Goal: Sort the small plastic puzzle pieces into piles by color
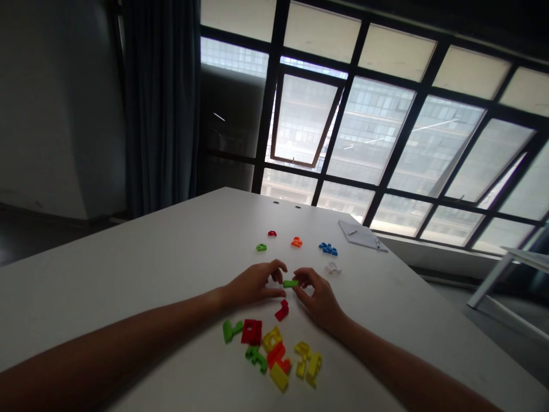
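Head view: the right hand [319, 298] seems pinched on a green plastic piece [290, 283]; the left hand [253, 284] rests loosely curled and empty just beside it on the desk [128, 269].

A notepad [359, 235] lies on the white table [128, 274], below a dark-framed window [369, 131] and curtain [160, 97].

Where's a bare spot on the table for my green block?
The white table is bare left of the far green block, and right of the white block, below the paper pad and beside the right hand. It's crowded below the hands, in the heap of red, green and yellow blocks.
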### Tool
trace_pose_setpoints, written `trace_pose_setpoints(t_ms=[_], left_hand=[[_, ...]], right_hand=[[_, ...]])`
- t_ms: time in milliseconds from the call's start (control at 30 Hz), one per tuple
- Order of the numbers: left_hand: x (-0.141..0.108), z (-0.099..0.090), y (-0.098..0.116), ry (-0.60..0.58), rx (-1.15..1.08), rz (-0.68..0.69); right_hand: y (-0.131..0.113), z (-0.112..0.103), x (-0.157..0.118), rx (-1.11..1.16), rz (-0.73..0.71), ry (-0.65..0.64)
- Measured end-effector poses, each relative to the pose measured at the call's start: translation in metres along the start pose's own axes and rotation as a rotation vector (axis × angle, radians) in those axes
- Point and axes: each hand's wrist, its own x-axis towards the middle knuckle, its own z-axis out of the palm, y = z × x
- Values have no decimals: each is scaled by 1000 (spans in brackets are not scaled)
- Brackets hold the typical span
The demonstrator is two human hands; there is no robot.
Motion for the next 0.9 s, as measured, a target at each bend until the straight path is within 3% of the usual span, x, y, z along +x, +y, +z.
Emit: trace_pose_setpoints(t_ms=[167, 900], left_hand=[[-1, -1, 3, 17, 110, 103], [0, -2, 4, 47, 190, 149]], right_hand=[[-3, 0, -3, -53, -57, 0], [-2, 2, -6, -85, -193, 20]])
